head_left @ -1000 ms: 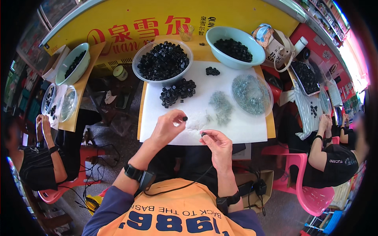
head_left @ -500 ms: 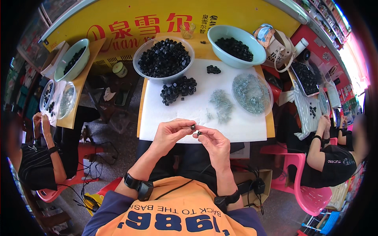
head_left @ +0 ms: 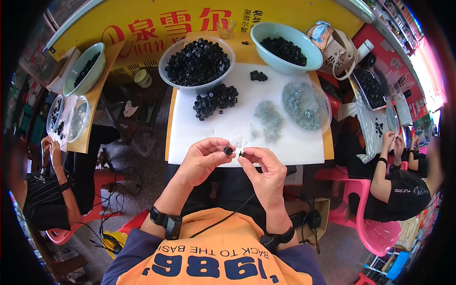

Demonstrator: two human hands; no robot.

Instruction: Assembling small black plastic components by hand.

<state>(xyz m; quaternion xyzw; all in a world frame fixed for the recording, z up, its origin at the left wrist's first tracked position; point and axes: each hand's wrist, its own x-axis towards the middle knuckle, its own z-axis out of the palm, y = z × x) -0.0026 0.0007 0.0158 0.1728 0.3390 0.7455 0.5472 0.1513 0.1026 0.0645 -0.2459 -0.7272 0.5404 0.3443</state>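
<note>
The left hand is pinching a round black piece between thumb and fingers, its dark end facing outward. The right hand is gripping a smaller dark piece, mostly hidden by the fingertips. The hands are working close together above the near edge of the white sheet; whether the two pieces are touching is too small to tell.

Beyond them, a pile of black pieces is lying on the sheet, and a small black cluster is sitting farther right. A heap of thin wiry strands is spreading to the right, its single strands blurring together. Beside it, a clear dish is holding more strands.

At the far left of the bench, a clear bowl is brimming with black pieces; at the far right, a pale green basin is holding more, its depth hidden.

Farther out, co-workers are sitting at both sides, partly cut off by the dark fisheye rim; what the left co-worker's hands are holding is impossible to make out.
</note>
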